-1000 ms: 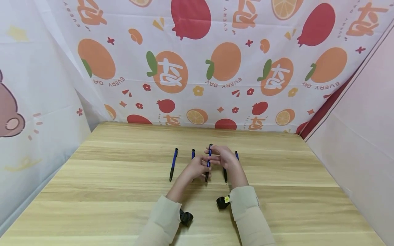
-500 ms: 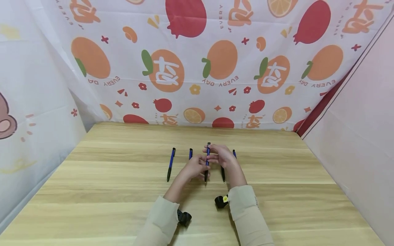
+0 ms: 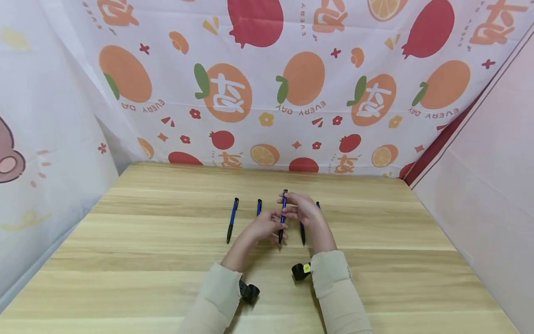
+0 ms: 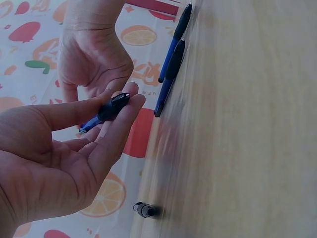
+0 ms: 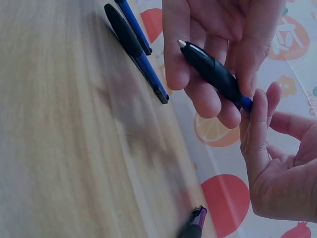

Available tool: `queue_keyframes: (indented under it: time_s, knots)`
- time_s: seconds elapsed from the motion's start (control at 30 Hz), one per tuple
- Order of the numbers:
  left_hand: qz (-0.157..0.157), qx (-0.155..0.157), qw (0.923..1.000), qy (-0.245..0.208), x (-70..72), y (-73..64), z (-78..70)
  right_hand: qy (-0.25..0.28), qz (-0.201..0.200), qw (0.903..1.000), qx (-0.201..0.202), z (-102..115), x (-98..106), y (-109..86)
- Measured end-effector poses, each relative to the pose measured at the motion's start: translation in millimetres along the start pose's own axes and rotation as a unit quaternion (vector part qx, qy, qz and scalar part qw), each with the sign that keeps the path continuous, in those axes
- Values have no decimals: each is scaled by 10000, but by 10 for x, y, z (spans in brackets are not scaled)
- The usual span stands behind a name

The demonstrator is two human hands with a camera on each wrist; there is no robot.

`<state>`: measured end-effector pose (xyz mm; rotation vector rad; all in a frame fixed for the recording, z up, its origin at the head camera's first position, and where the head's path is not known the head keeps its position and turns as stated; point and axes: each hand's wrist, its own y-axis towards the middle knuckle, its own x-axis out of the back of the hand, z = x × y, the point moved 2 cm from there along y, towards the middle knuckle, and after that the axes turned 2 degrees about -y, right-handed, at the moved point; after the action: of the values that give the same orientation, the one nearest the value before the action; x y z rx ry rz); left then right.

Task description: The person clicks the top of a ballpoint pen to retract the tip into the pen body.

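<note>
My two hands hold one blue pen with a black grip (image 3: 284, 204) between them, over the middle of the table. The left hand (image 3: 264, 226) pinches its lower, black part between thumb and fingers; the bare metal tip shows in the right wrist view, pointing out past the fingers. Higher up, the right hand (image 3: 303, 209) pinches the blue barrel near the clicker end. In the left wrist view the same pen (image 4: 114, 106) lies along the left fingertips (image 4: 133, 101), with the right hand behind it.
Matching pens lie in a row on the wooden table (image 3: 167, 260): a left pen (image 3: 232, 220), another pen (image 3: 259, 206) partly behind the left hand, a third pen (image 3: 302, 234) and a fourth pen (image 3: 318, 205) largely hidden by the right hand. A fruit-print curtain (image 3: 267, 93) stands behind.
</note>
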<state>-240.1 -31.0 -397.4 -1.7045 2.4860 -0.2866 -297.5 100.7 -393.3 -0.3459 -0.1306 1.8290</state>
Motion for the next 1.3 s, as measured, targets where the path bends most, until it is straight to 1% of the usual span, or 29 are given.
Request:
queue_keyframes:
  time_s: [0.2,0.43,0.57,0.73,0.83,1.13,1.3]
  knots:
    - [183,17,9998,-94,9,14,-18,-6,-23,10000,2,40,-2,-21]
    - [299,40,9995,-32,-5,25,-5,-26,0,10000,-7,14,17,-21]
    - [322,3,9995,40,-23,5,-17,-25,-14,10000,-30,-1,29,-12]
    - [319,45,9994,126,-27,-5,-22,103,-53,9999,-55,4,29,-4]
    - [328,64,9993,150,-23,-1,-20,93,-46,9999,-45,16,21,-7]
    - [345,91,9993,132,-30,11,-23,81,-115,9999,-22,38,12,-17]
    - [462,29,9989,94,-66,14,-12,125,-224,9996,-102,27,13,-13]
